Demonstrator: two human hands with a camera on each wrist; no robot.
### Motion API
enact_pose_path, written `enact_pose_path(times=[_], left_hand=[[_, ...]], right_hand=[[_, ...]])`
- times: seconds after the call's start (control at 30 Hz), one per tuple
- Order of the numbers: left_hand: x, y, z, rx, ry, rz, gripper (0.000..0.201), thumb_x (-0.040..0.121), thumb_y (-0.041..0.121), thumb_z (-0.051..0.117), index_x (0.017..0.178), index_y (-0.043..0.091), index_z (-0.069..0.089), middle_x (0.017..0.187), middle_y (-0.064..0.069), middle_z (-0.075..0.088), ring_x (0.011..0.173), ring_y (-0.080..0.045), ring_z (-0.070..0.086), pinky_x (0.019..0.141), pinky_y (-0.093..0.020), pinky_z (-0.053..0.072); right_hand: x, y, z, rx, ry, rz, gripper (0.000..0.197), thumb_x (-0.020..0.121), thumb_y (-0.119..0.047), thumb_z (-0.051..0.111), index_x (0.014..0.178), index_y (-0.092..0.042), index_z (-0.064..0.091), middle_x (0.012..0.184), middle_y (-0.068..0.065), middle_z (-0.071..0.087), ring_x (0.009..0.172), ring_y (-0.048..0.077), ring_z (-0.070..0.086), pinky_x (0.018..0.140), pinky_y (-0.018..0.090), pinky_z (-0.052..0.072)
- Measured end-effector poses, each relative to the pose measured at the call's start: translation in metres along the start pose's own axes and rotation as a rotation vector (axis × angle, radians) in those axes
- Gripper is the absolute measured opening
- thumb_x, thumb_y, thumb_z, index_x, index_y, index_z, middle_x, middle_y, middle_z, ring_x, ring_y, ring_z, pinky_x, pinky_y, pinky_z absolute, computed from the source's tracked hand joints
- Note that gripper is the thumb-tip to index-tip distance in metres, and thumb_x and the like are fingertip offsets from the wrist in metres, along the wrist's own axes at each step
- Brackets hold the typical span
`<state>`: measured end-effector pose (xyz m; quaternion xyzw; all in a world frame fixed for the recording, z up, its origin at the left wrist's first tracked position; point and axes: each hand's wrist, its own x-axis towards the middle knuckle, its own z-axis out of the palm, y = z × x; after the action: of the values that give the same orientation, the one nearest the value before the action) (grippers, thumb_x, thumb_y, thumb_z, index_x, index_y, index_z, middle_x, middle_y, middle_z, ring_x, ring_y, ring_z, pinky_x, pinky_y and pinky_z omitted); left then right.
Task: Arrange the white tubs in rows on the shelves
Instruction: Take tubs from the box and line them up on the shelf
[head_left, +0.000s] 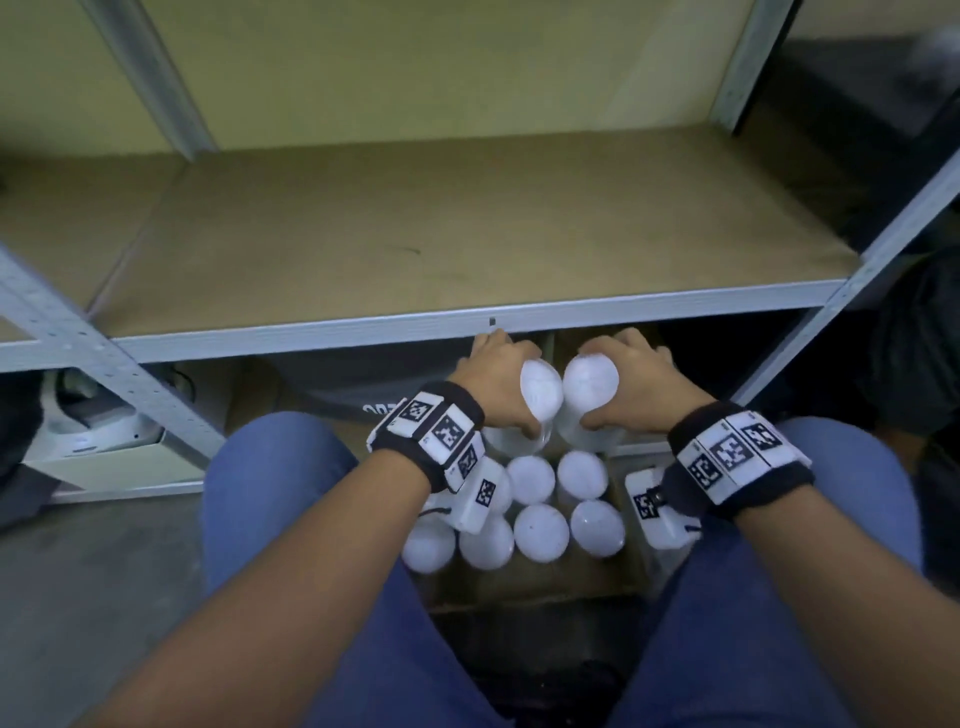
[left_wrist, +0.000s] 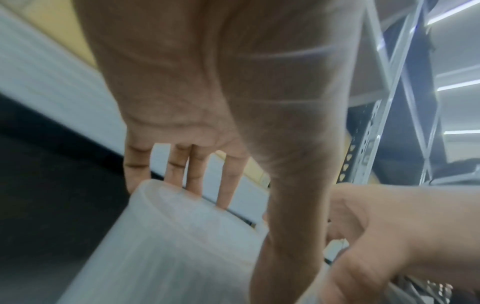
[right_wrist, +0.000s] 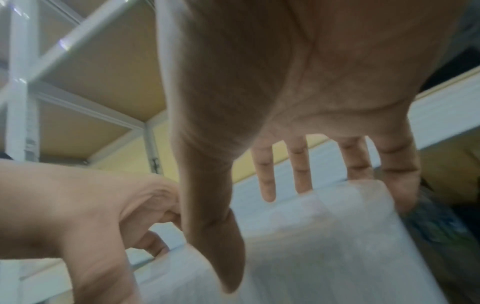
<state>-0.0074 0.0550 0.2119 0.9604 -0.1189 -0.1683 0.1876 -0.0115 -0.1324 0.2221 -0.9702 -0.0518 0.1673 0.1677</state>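
Observation:
My left hand grips a white tub just below the shelf's front rail. Beside it my right hand grips a second white tub, the two tubs almost touching. In the left wrist view the fingers wrap the far side of the translucent tub. In the right wrist view the thumb and fingers hold the other tub. Several more white tubs stand packed in a cardboard box between my knees. The wooden shelf board above is bare.
Grey metal uprights and the front rail frame the shelf. Under it sit a dark bag and a white appliance at the left. My blue-trousered legs flank the box on the concrete floor.

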Motion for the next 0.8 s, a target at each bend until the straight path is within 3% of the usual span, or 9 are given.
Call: enact_pose_path(times=[0.13,0.23,0.4,0.6,0.8], left_hand=[[-0.022,0.002,-0.041,0.007,0.086,0.017,0.092,0.051,0.037,0.085,0.134,0.026,0.047,0.128,-0.006,0.042,0.125,-0.026,0.037,0.100,-0.039,0.045],[-0.034,0.001,-0.072,-0.010,0.165,0.021,0.089,0.051,0.038,0.086,0.132,0.026,0.051,0.128,-0.005,0.047,0.119,-0.023,0.046,0.095,-0.030,0.046],[-0.035,-0.002,-0.111,-0.071,0.283,0.003,0.088,0.050,0.043,0.085,0.131,0.030,0.052,0.131,0.003,0.047,0.123,-0.017,0.042,0.095,-0.030,0.042],[-0.014,-0.006,-0.138,-0.139,0.329,-0.033,0.080,0.057,0.036,0.085,0.131,0.029,0.053,0.131,-0.001,0.044,0.126,-0.018,0.037,0.088,-0.025,0.035],[0.012,-0.013,-0.140,-0.145,0.331,-0.080,0.077,0.061,0.036,0.084,0.130,0.026,0.054,0.132,-0.005,0.044,0.131,-0.022,0.034,0.102,-0.036,0.038]], right_hand=[[-0.015,-0.020,-0.028,0.033,0.075,-0.085,0.073,0.060,-0.036,0.080,0.126,-0.037,0.048,0.128,-0.006,0.038,0.116,0.029,0.039,0.097,0.037,0.038],[-0.018,-0.036,-0.051,0.045,0.148,-0.159,0.072,0.057,-0.038,0.079,0.124,-0.035,0.052,0.130,-0.007,0.046,0.120,0.027,0.045,0.104,0.038,0.037],[-0.015,-0.059,-0.088,0.064,0.250,-0.224,0.061,0.065,-0.036,0.078,0.121,-0.031,0.057,0.134,-0.007,0.047,0.122,0.022,0.044,0.111,0.039,0.031],[0.013,-0.075,-0.110,0.094,0.298,-0.235,0.057,0.068,-0.036,0.077,0.122,-0.029,0.060,0.139,-0.004,0.047,0.129,0.019,0.042,0.116,0.043,0.026],[0.048,-0.080,-0.110,0.121,0.273,-0.183,0.058,0.067,-0.039,0.077,0.122,-0.029,0.060,0.138,-0.002,0.051,0.128,0.022,0.045,0.112,0.044,0.032]])
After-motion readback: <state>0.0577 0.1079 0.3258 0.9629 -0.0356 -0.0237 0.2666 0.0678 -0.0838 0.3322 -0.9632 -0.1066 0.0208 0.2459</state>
